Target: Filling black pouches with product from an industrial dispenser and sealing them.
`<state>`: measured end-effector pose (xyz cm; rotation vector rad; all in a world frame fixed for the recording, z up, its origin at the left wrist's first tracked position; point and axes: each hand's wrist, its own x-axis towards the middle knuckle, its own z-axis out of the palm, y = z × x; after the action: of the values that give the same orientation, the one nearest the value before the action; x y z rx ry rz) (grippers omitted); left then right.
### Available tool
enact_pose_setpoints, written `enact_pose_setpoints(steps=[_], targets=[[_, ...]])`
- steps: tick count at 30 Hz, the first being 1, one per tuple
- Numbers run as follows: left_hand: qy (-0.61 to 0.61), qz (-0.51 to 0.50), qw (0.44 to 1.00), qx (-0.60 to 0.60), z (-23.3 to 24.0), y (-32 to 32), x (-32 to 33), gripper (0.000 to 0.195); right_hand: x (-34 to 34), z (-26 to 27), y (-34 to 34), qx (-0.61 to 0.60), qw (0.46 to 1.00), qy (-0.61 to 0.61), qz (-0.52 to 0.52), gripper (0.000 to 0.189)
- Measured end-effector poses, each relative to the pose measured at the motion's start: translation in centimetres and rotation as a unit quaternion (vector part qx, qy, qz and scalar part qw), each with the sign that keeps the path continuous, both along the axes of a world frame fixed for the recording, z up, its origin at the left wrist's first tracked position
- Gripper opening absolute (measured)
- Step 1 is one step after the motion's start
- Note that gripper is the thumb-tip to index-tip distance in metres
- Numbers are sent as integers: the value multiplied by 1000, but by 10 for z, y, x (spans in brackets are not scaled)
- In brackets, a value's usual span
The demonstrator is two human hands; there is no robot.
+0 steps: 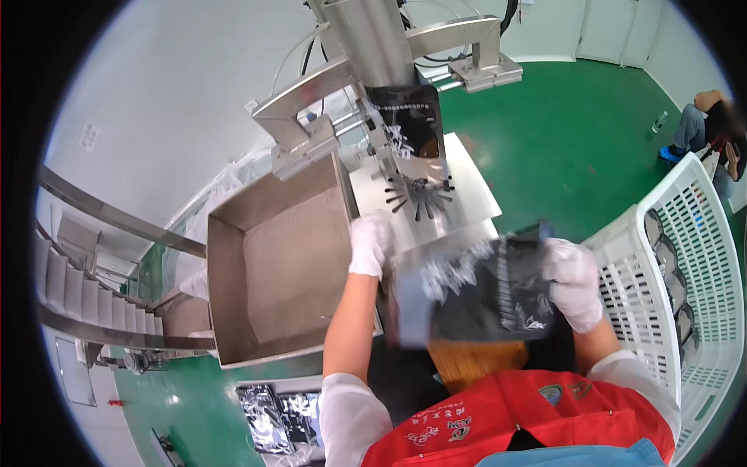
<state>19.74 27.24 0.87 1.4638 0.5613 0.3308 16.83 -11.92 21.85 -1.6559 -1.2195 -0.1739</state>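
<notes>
My right hand (575,283), in a white glove, grips the edge of a black printed plastic pouch (490,286), which is blurred and has a clear part at its left end. My gloved left hand (372,242) is at the near left edge of a metal plate with radiating slots (420,201); its fingers are partly hidden, so its hold is unclear. Beyond it, another black pouch (411,122) hangs upright under the steel tube (379,44) of a machine, between two metal clamp arms.
A deep steel tray (292,274) lies left of my left hand. At my right stands a white plastic basket (636,298) holding dark pouches (671,274). More pouches (265,417) lie at lower left. A person (709,137) sits far right, near a bottle (659,122).
</notes>
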Motion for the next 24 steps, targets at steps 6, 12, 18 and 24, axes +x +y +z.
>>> enact_pose_setpoints(steps=[6, 12, 18, 24], targets=[[-206, 141, 966, -73, 20, 58, 101, 55, 18, -57, 23, -128, 981, 57, -133, 42], [-185, 93, 911, -355, 8, 2, 77, 55, 44, -89, 55, -227, 932, 146, -243, 28], [-54, 73, 994, 65, 35, -121, 31, 61, 116, -62, 104, -226, 934, 91, -263, 48], [-296, -282, 660, -630, -47, -104, 34, 57, 126, 0, 178, -213, 960, -49, -173, 37]])
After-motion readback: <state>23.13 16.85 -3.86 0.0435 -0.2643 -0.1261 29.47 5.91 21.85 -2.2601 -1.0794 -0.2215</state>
